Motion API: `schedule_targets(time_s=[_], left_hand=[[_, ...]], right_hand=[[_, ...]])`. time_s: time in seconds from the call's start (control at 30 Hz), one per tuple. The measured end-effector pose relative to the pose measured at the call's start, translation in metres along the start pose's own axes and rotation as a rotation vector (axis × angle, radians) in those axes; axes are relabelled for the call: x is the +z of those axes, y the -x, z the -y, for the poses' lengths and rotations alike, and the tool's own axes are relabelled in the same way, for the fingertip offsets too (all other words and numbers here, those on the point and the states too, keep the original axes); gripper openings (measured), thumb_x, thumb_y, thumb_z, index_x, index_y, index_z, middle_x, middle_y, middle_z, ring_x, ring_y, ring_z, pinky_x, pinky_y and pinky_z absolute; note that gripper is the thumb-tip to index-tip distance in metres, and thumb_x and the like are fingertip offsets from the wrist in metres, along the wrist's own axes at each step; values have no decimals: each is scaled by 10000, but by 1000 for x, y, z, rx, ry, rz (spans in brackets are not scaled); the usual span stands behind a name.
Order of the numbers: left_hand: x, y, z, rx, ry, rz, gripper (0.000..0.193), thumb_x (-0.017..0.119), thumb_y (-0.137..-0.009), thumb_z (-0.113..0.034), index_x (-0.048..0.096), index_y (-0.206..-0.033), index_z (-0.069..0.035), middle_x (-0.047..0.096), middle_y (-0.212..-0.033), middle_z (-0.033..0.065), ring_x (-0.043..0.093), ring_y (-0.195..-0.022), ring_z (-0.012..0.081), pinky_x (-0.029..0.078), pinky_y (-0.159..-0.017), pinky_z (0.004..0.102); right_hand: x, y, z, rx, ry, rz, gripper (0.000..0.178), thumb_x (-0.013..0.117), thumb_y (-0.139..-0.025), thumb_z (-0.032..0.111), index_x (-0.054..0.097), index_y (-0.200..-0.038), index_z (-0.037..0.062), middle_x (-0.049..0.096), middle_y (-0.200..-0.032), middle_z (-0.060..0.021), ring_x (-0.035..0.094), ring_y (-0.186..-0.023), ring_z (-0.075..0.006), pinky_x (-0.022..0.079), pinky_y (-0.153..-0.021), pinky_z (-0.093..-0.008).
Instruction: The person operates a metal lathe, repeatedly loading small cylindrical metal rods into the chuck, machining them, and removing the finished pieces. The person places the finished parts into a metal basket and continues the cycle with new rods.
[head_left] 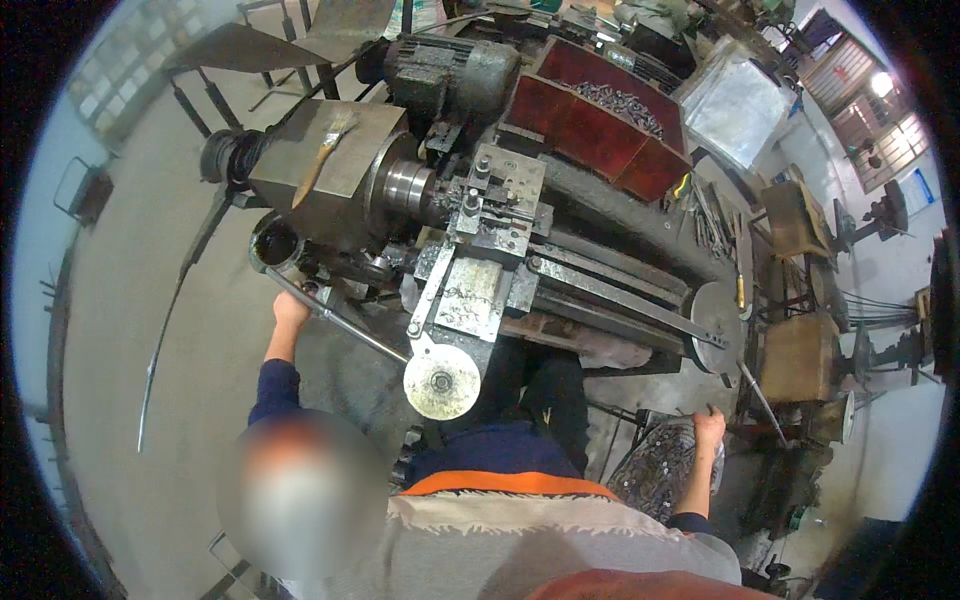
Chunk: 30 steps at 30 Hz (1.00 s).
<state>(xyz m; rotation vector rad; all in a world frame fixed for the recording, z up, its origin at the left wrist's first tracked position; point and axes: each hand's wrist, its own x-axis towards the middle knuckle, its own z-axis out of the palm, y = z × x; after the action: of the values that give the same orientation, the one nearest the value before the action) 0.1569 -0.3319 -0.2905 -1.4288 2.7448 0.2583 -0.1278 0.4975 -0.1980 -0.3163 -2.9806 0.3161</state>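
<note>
In front of me stands a small, grimy lathe with a round metal spindle on its headstock. My left hand is at the left end of the machine, just below a dark metal cup and beside a long steel lever. Its fingers are hidden behind the machine parts. Down on the right, my right hand is held over a bag of small metal parts. Its fingers are drawn together; whatever they hold is too small to name. A pale round disc sits at the front of the cross slide.
A wooden-handled brush lies on the headstock. Behind the bed, a red tray holds many small metal pieces. Wrenches and a file lie to the right, near another round disc. A thin rod juts out on the left.
</note>
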Motion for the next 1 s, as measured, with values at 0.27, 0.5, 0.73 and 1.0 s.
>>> schedule_targets(time_s=[0.27,0.5,0.73,1.0], left_hand=[[103,-25,30,-110,138,-41,374,604,-729,-327,598,-878,16,622,-917,206,592,-884,374,463,-766,429],[-6,17,7,-128,42,176,333,574,-751,-254,591,-1026,-67,611,-1022,170,581,-953,340,460,-795,432],[-68,22,70,44,297,22,402,618,-764,-272,561,-1107,-72,614,-982,155,589,-893,317,475,-758,376],[-201,107,191,-209,-155,-514,401,603,-794,-332,565,-1106,-83,627,-970,137,602,-884,308,471,-754,416]], right_hand=[[-41,-7,82,-116,-262,40,377,586,-597,152,665,-940,18,656,-855,-186,634,-818,-275,470,-770,-320],[-111,-46,214,-542,-307,-1,339,556,-646,108,652,-963,35,664,-882,-139,644,-825,-215,478,-750,-307],[-121,32,462,-1400,-681,189,430,597,-575,166,640,-981,34,620,-966,-128,583,-905,-230,447,-812,-307],[-78,127,614,-1512,58,348,261,597,-541,194,665,-723,18,636,-755,-188,623,-768,-325,505,-724,-373]])
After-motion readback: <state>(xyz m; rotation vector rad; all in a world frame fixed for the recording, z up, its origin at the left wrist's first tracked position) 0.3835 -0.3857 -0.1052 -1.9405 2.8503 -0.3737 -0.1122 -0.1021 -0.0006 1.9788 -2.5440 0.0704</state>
